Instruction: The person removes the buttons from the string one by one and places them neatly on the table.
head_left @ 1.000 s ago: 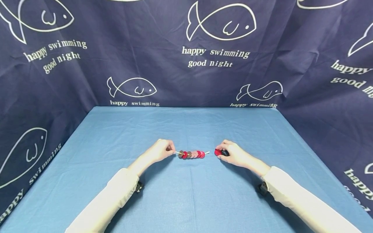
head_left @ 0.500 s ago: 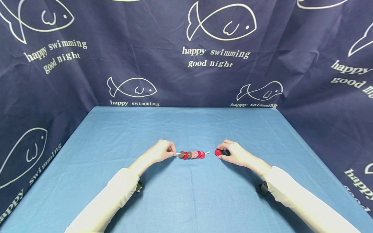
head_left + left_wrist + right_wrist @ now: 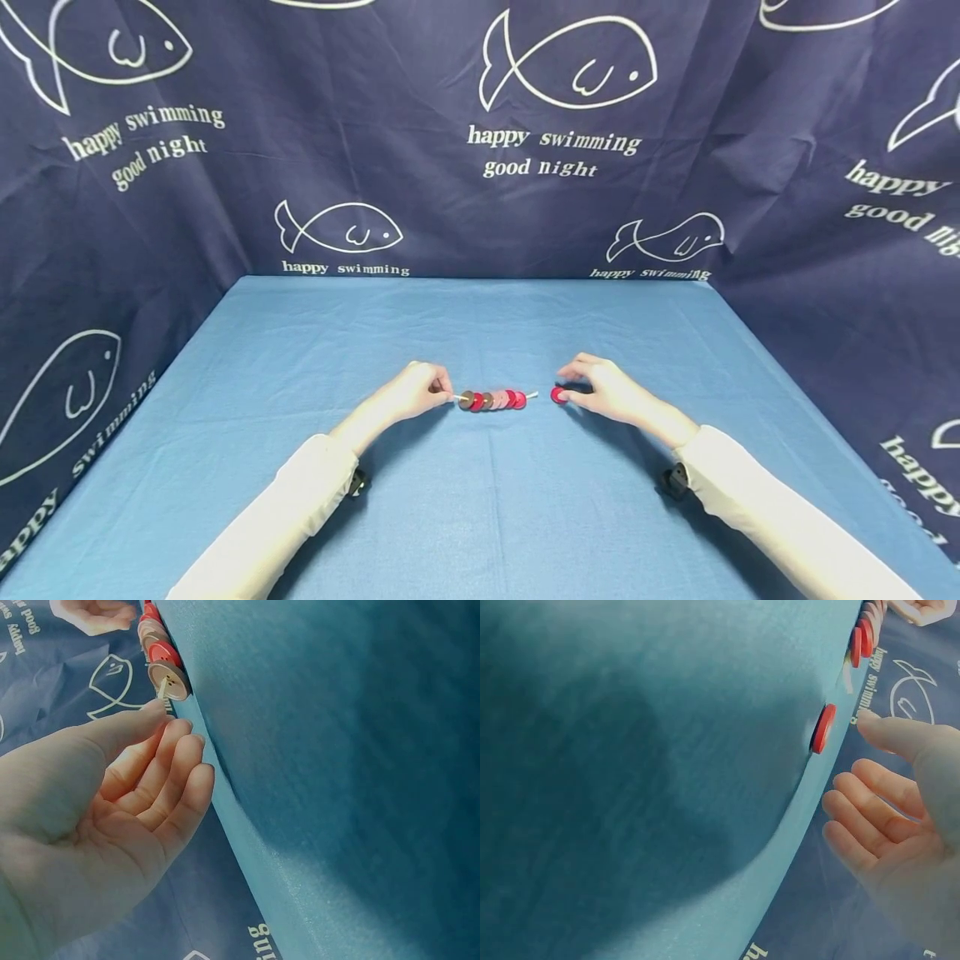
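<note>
Thumb and forefinger of my left hand (image 3: pixel 417 390) pinch one end of a pale, thin cord (image 3: pixel 163 688). Threaded on it is a row of brown, red and pink buttons (image 3: pixel 498 401), which runs to the right along the cloth. The cord's far end (image 3: pixel 532 395) sticks out past the last red button. A loose red button (image 3: pixel 557 395) lies to the right of that end. Right beside it is my right hand (image 3: pixel 606 392), its fingers spread apart from the thumb. In the right wrist view a gap shows between this loose button (image 3: pixel 823 729) and the fingertips.
A blue cloth (image 3: pixel 480 500) covers the table. Dark blue curtains (image 3: pixel 442 167) printed with white fish and lettering hang behind it and at both sides.
My right hand has loosened from the loose red button, its fingers parting from the thumb, and the button now lies on the cloth. My left hand stays at the cord's end.
</note>
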{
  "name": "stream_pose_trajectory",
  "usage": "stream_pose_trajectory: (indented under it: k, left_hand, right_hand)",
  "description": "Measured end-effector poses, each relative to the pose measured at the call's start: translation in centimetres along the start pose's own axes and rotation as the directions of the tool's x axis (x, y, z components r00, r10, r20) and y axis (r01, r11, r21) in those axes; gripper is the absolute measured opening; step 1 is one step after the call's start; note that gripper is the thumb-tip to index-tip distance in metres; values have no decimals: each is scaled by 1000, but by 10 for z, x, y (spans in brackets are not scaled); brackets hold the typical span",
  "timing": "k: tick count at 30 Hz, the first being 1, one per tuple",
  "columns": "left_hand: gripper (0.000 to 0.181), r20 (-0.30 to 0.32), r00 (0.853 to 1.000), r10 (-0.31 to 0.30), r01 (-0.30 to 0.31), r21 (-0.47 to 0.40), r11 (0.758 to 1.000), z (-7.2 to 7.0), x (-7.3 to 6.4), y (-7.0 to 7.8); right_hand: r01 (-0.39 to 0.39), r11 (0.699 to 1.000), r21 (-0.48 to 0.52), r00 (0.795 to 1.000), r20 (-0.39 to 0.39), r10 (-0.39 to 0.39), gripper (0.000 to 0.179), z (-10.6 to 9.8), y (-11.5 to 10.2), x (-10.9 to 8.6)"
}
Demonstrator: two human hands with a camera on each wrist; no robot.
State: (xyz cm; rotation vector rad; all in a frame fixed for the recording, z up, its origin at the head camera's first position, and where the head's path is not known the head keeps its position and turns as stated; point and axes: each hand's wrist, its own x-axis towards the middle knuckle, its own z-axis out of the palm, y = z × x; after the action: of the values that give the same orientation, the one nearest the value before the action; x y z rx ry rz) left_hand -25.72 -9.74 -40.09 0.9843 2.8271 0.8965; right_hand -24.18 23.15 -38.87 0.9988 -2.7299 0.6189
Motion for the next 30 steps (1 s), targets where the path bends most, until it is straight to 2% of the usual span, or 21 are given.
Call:
stream_pose_trajectory:
  k: [11, 30]
  left_hand:
    - [9, 21, 1000, -19, 20, -15, 1000, 2, -2, 1]
    - [10, 30, 1000, -5, 6, -31, 999, -1, -2, 0]
  right_hand:
    - [7, 1000, 8, 1000, 0, -7, 32, 5, -2, 7]
    - [54, 998, 13, 999, 6, -54, 29, 11, -10, 22]
